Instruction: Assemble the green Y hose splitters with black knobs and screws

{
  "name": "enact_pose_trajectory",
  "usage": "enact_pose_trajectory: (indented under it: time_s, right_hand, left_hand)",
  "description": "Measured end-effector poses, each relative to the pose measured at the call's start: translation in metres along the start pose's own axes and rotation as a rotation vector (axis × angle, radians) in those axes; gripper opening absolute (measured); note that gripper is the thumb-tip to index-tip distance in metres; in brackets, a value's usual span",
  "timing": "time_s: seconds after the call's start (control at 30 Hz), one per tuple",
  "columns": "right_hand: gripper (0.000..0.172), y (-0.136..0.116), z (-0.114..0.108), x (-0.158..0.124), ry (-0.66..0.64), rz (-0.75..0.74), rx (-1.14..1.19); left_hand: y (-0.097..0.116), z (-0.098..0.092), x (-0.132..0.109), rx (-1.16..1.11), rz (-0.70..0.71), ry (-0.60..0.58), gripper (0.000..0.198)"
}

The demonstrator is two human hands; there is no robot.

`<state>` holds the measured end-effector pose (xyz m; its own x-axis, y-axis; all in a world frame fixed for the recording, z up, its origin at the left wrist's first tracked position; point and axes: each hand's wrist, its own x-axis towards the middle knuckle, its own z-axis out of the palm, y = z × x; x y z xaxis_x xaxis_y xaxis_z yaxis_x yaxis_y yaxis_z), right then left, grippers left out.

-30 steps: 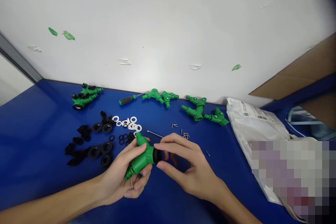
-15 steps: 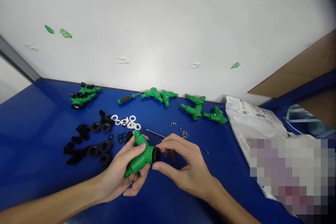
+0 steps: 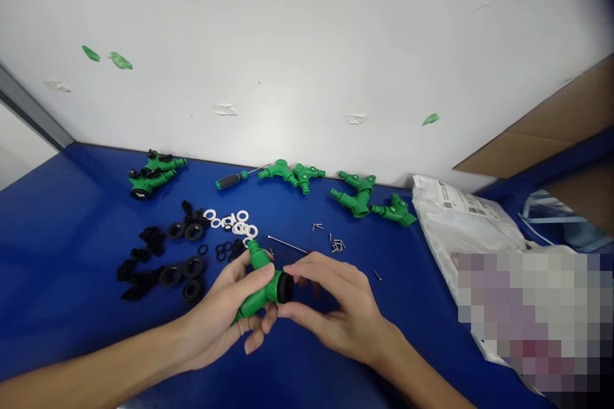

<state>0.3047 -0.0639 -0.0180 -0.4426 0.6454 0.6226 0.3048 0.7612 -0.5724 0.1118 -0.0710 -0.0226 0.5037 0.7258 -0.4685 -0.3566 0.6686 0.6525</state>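
The left hand (image 3: 215, 313) clamps a green plastic hose connector (image 3: 256, 294) while the right hand (image 3: 338, 310) pinches its black collar (image 3: 285, 287); a slipped grip could drop it among the white washers (image 3: 235, 223).

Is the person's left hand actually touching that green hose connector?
Touching. The head view shows the left hand curled around the green hose connector, with its fingers pressed against the connector's body.

The green hose splitter (image 3: 259, 292) is smooth, faintly glossy plastic; the black rings (image 3: 171, 275) look like matt rubber, the screwdriver shaft (image 3: 259, 170) bright metal, the tabletop (image 3: 71, 236) glossy, the bag (image 3: 460, 223) crinkled plastic.
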Motion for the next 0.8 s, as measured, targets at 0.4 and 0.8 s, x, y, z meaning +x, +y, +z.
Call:
enact_pose_trajectory:
  time_s: [0.4, 0.8]
  right_hand:
    - [0.029, 0.0, 0.006, -0.003, 0.044, 0.021, -0.138]
    - [0.027, -0.001, 0.009, -0.005, 0.034, 0.013, -0.208]
  left_hand:
    - [0.003, 0.003, 0.001, -0.067, 0.073, 0.068, 0.057]
    - [0.002, 0.003, 0.001, -0.093, 0.104, 0.053, 0.05]
